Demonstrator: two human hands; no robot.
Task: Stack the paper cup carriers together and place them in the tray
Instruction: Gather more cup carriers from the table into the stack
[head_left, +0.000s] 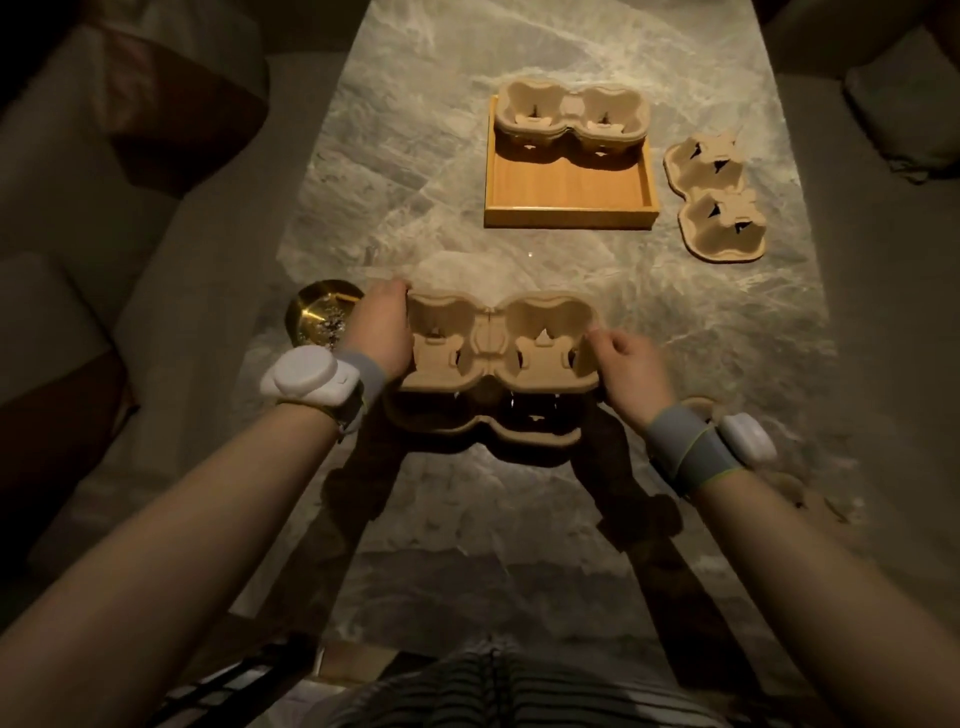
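Left hand (382, 332) clamped on left end of held carrier (498, 343); right hand (626, 364) clamped on right end. Hands apart, one at each end. Long axis of held carrier running left to right, raised just above lower carrier (483, 423) on marble table (415, 171). Offset between the two: slight, upper one sitting a little farther away. Nesting judged to need a straight drop with cup wells aligned.

Wooden tray (571, 189) far and right of hands, nearer right hand. Contents: carrier stack (571, 122) against far wall; near half bare. Loose carrier (717, 200) just right of tray, outside it. Brass dish (317, 312) beside left hand, contents unclear.
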